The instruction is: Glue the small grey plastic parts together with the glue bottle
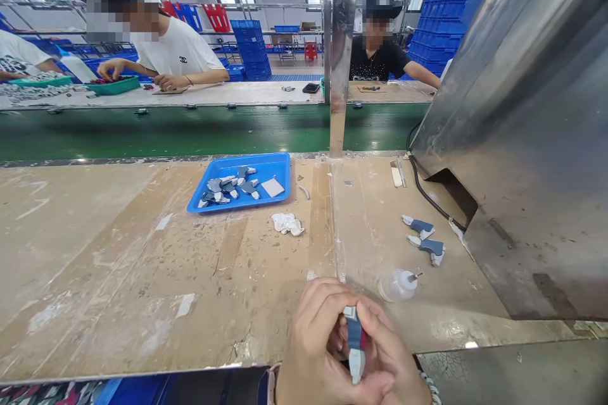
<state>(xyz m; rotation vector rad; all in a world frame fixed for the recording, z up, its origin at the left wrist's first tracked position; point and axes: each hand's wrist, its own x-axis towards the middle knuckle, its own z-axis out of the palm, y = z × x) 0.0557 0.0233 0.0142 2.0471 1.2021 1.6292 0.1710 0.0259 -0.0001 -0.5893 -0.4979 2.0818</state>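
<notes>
Both my hands are closed around a small grey-and-white plastic part (354, 338) at the table's front edge. My left hand (311, 335) grips it from the left, its fingers curled over the top. From the other side, my right hand (387, 354) pinches it with the thumb near its upper end. A bit of dark red shows beside the part, between the fingers. Just beyond my right hand lies a clear squeeze bottle (398, 285) with a thin nozzle, tipped on its side. Two similar grey-and-white parts (430, 248) rest farther back on the right.
A blue tray (198, 204) holds several similar parts and a pale card. Crumpled white tissue (287, 224) lies before it. A metal housing (532, 202) with a black cable (430, 193) bounds the right. Behind a green conveyor (190, 133), co-workers sit at another bench; a metal post (338, 76) stands between.
</notes>
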